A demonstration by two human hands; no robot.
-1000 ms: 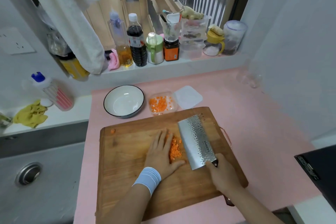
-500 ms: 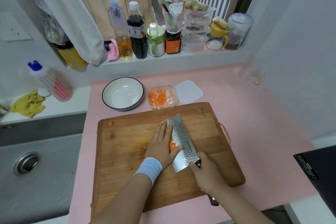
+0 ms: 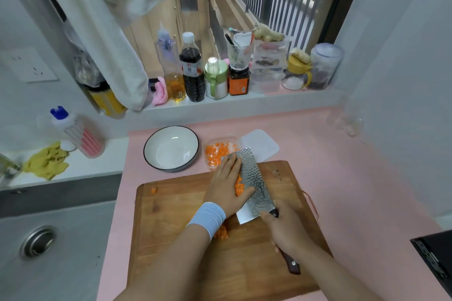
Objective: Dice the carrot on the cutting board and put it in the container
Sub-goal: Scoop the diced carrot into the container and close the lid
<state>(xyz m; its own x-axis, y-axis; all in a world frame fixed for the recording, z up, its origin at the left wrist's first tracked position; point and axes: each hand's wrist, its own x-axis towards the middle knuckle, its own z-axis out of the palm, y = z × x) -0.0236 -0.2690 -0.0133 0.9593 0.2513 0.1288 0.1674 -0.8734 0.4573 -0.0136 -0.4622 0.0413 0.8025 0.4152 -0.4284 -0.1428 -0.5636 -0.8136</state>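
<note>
Diced carrot (image 3: 239,186) is sandwiched between my left hand (image 3: 226,184) and the flat of a hammered steel cleaver (image 3: 254,183). My left hand presses the dice against the blade with straight fingers. My right hand (image 3: 286,232) grips the cleaver's dark handle. Blade and left hand reach over the far edge of the wooden cutting board (image 3: 176,222), up to a small clear container (image 3: 215,151) holding diced carrot. A few dice (image 3: 221,233) lie on the board by my left wrist, and one piece (image 3: 153,190) sits at its far left corner.
A white bowl with a dark rim (image 3: 171,148) stands left of the container, its clear lid (image 3: 260,145) to the right. Bottles and jars (image 3: 193,68) line the window sill. A sink (image 3: 49,239) lies left, and a black object (image 3: 435,256) at the right edge.
Both hands carried the cleaver and the scooped carrot dice from the middle of the board toward the container. A few dice were left on the board.
</note>
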